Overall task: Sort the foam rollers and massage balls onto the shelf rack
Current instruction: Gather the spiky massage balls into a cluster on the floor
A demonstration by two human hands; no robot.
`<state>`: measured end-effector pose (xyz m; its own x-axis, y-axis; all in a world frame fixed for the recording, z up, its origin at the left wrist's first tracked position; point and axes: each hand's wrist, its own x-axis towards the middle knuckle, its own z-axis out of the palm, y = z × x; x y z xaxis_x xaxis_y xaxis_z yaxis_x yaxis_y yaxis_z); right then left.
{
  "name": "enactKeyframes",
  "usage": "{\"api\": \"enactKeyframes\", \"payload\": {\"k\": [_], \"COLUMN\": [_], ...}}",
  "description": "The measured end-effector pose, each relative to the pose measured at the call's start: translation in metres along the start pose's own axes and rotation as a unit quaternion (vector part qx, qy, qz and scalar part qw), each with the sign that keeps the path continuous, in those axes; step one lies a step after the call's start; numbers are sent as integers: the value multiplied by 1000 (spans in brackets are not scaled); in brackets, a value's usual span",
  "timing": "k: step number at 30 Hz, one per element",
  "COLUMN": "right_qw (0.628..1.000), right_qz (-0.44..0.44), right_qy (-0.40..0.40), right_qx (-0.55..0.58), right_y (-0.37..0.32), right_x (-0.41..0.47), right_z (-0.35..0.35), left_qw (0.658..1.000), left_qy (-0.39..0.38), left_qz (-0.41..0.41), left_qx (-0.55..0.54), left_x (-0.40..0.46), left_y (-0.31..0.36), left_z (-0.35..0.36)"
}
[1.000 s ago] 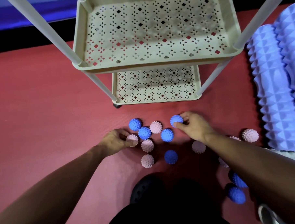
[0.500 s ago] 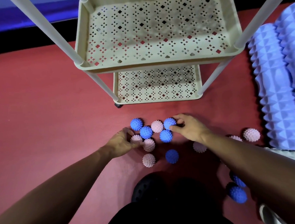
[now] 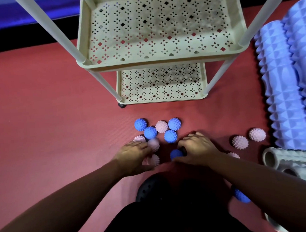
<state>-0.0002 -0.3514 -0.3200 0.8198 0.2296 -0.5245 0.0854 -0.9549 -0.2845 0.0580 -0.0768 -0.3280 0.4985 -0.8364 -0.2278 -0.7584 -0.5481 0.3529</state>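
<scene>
Spiky massage balls lie on the red mat in front of the cream shelf rack [image 3: 157, 63], whose two visible trays hold nothing. My left hand [image 3: 133, 156] curls round a pink ball [image 3: 153, 160], with a second, blurred pink ball [image 3: 153, 144] at its fingertips. My right hand [image 3: 198, 149] cups a blue ball [image 3: 175, 153] between thumb and fingers. Just beyond the hands sit three other blue balls [image 3: 140, 124] and a pink one [image 3: 161, 126]. Purple foam rollers [image 3: 277, 86] lie to the right.
Two pink balls [image 3: 240, 142] rest right of my right hand, and a blue ball [image 3: 240, 196] shows under my right forearm. A pale ridged roller [image 3: 294, 162] lies at the right edge. My black shoe [image 3: 152, 187] is below the hands. The rack's caster [image 3: 122, 105] stands on the mat.
My right hand left the far blue ball and drew back onto the nearer blue one. My left hand slid toward me over the pink balls, and one pink ball is rolling.
</scene>
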Motion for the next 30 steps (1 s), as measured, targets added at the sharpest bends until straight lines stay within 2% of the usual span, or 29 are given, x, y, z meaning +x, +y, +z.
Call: {"api": "enactKeyframes", "payload": {"k": [4, 6, 8, 10, 12, 14, 16, 19, 23, 28, 30], "right_qw": [999, 996, 993, 979, 950, 934, 929, 944, 964, 945, 948], "right_qz": [29, 29, 22, 39, 65, 82, 101, 116, 119, 120, 104], "right_qy": [-31, -55, -46, 14, 99, 165, 191, 163, 135, 77, 44], "right_qx": [32, 61, 104, 199, 289, 307, 301, 262, 197, 295, 297], "right_y": [-1, 0, 2, 3, -1, -7, -12, -19, -30, -34, -35], "right_x": [5, 4, 2, 3, 11, 28, 47, 69, 84, 98, 99], "right_z": [-2, -7, -15, -25, -39, -51, -60, -60, -53, -42, -38], "left_qw": [1000, 998, 987, 967, 944, 917, 890, 860, 844, 822, 819], "left_qy": [6, 7, 34, 67, 120, 162, 164, 134, 82, 57, 55], "left_qz": [-19, -65, -138, -204, -251, -295, -341, -373, -375, -369, -359], "left_qx": [11, -10, -74, -138, -176, -214, -255, -321, -375, -430, -444], "left_x": [0, 4, 10, 15, 18, 23, 30, 39, 46, 45, 44], "left_y": [-1, 0, 0, -5, -11, -17, -23, -31, -38, -34, -34], "left_z": [3, 0, -9, -20, -25, -26, -23, -18, -7, -3, -4]}}
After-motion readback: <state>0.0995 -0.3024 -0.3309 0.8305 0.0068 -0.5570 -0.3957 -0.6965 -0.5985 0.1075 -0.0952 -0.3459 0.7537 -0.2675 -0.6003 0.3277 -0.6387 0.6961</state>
